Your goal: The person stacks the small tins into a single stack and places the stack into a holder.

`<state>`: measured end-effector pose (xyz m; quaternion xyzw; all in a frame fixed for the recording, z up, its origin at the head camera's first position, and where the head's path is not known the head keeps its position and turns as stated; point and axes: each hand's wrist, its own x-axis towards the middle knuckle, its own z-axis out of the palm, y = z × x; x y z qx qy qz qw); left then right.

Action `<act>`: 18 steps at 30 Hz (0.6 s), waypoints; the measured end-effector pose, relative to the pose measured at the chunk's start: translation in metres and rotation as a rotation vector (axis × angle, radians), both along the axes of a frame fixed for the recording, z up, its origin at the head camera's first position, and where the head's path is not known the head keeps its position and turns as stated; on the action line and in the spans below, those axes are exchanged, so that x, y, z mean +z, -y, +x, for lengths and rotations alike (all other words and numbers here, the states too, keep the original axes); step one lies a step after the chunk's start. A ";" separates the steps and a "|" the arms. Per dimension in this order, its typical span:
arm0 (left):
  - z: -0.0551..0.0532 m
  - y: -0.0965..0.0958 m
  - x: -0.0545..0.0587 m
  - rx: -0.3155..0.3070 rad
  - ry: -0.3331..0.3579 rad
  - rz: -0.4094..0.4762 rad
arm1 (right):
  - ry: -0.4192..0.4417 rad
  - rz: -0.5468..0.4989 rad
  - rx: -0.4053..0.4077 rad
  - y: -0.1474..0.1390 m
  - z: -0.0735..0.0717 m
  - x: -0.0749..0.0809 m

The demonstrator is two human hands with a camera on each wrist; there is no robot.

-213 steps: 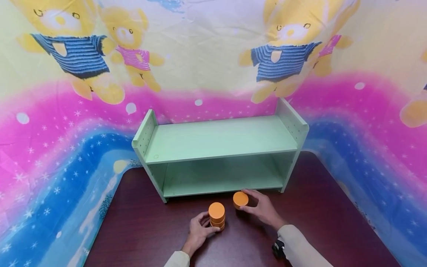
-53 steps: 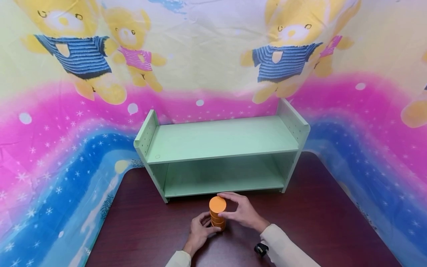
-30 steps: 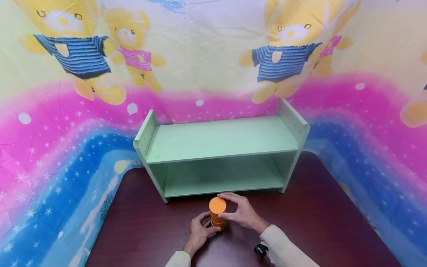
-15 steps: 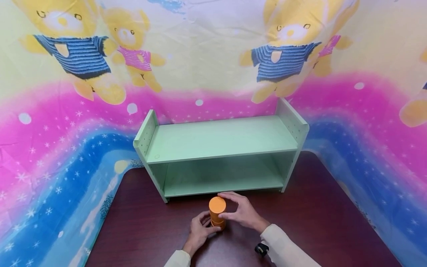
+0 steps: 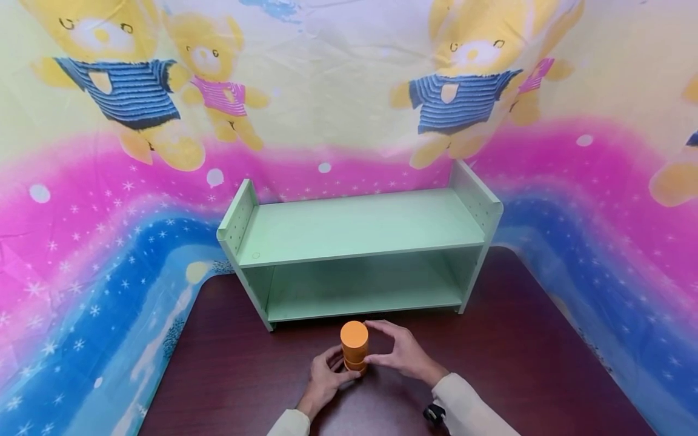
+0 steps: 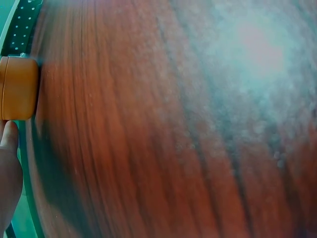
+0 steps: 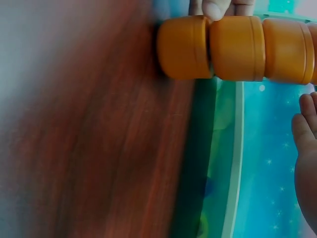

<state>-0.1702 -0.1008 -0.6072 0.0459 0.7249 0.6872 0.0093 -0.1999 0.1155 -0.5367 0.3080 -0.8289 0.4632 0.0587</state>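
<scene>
A stack of round, lidded orange containers (image 5: 354, 336) stands upright on the table, in front of the shelf. In the right wrist view several orange containers (image 7: 237, 48) lie end to end across the picture, the lower ones slightly offset. My left hand (image 5: 323, 381) grips the lower part of the stack from the left, thumb at the front. My right hand (image 5: 406, 354) is at the right side near the top, fingers and thumb spread apart; in the right wrist view its fingertips (image 7: 300, 130) are clear of the stack. One orange container (image 6: 20, 88) shows in the left wrist view.
A pale green two-tier shelf (image 5: 360, 227) with raised sides stands behind the stack on the dark red-brown table (image 5: 245, 375). A printed bear curtain (image 5: 327, 91) hangs around the back and sides. My right wrist carries a small black device (image 5: 434, 413).
Earlier my right hand held a separate orange container right of the stack, then set it on top. Now it has let go and drawn slightly right. My left hand has stayed at the stack.
</scene>
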 end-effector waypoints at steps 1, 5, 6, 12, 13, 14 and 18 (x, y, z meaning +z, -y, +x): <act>0.000 0.000 -0.001 -0.002 0.002 -0.005 | 0.011 0.008 -0.003 -0.001 0.000 -0.002; -0.001 0.001 -0.002 -0.008 0.011 -0.013 | 0.054 0.025 -0.013 -0.003 0.002 -0.009; -0.001 0.002 -0.003 -0.008 0.014 -0.012 | 0.065 0.027 -0.014 -0.003 0.002 -0.012; 0.000 0.004 -0.003 -0.005 0.003 0.020 | 0.130 0.029 0.004 -0.004 0.004 -0.026; 0.000 0.005 -0.003 -0.006 0.001 0.024 | 0.135 0.034 0.006 -0.004 0.005 -0.028; 0.000 0.005 -0.003 -0.008 0.003 0.026 | 0.142 0.035 0.007 -0.004 0.005 -0.030; 0.001 0.007 -0.003 -0.011 0.012 0.025 | 0.164 0.048 0.005 -0.002 0.007 -0.037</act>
